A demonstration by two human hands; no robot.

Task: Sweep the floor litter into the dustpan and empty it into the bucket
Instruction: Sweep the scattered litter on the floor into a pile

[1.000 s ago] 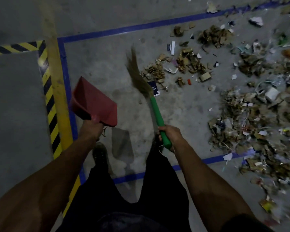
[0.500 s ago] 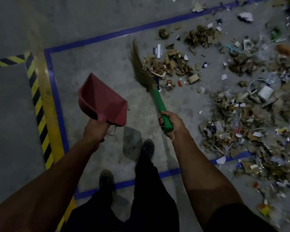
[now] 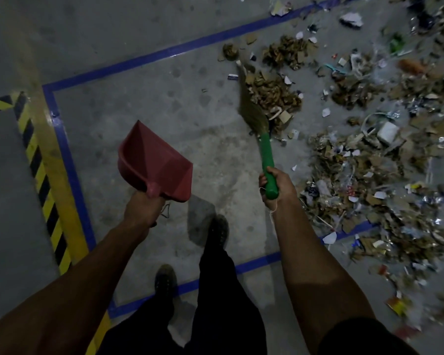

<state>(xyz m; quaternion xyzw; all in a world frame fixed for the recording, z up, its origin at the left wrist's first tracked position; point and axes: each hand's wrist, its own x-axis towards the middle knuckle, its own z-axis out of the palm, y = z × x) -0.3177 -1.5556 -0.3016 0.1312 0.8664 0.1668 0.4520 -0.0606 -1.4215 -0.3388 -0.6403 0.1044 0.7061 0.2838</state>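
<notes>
A person stood on a grey concrete floor (image 3: 144, 103) marked with blue tape lines (image 3: 69, 162), a red dustpan (image 3: 155, 162) gripped by its short handle in the left hand (image 3: 142, 210), fingers curled tight around it. The pan was held clear of the ground, its open mouth tilted up and toward the far left, with nothing visible inside it. The right hand (image 3: 276, 187) was wrapped in a fist around the green handle of a grass broom (image 3: 251, 108), a thin string dangling from the handle's end beside the wrist. The broom's straw head reached away from the person and lay against the left edge of a small heap of torn cardboard scraps (image 3: 273, 92). Further right, a much wider spread of litter (image 3: 385, 160), made up of cardboard bits, paper shreds, plastic wrappers and a white boxy item, covered the floor and spilled over the near blue line. Yellow-and-black hazard striping (image 3: 42, 180) ran along the left, just outside the blue border. The person's dark trousers and two dark shoes (image 3: 217, 229) showed at the near edge, one foot ahead of the other.
</notes>
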